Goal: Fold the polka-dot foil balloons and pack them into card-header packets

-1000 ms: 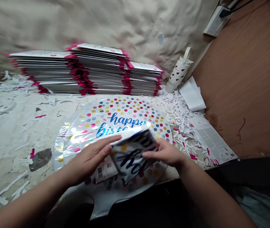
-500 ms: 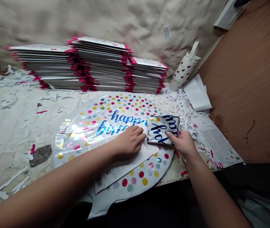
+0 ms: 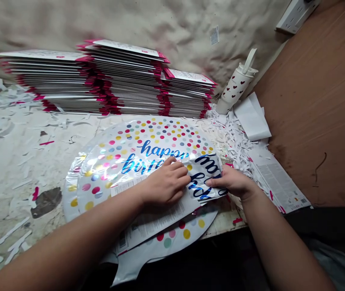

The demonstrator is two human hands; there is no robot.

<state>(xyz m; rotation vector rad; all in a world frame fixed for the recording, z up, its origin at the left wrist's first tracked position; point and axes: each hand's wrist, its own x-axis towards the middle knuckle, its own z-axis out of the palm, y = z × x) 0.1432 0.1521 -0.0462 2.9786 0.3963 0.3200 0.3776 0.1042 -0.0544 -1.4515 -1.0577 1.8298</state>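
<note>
A flat round foil balloon [image 3: 148, 125] with coloured dots and blue lettering lies at the table's front edge. On it rests a white printed packet [image 3: 157, 220]. My left hand [image 3: 168, 184] lies over the packet's upper part with its fingers curled; what they grip, if anything, is hidden. My right hand [image 3: 231, 182] pinches a folded foil balloon [image 3: 204, 173] with blue lettering by its right edge. This folded piece meets the packet's right end, close to my left fingertips; whether it is partly inside cannot be told.
Three stacks of pink-edged packets [image 3: 130, 85] stand along the back. Right of them are a white tumbler with hearts [image 3: 234, 89], paper shreds [image 3: 233, 137], white sheets [image 3: 253, 117] and a flat printed packet [image 3: 278, 182]. More scraps [image 3: 9, 238] lie at left.
My right hand has moved the folded foil balloon slightly left and down, against the packet's right end. The packet's right part looks raised. The camera view has shifted slightly.
</note>
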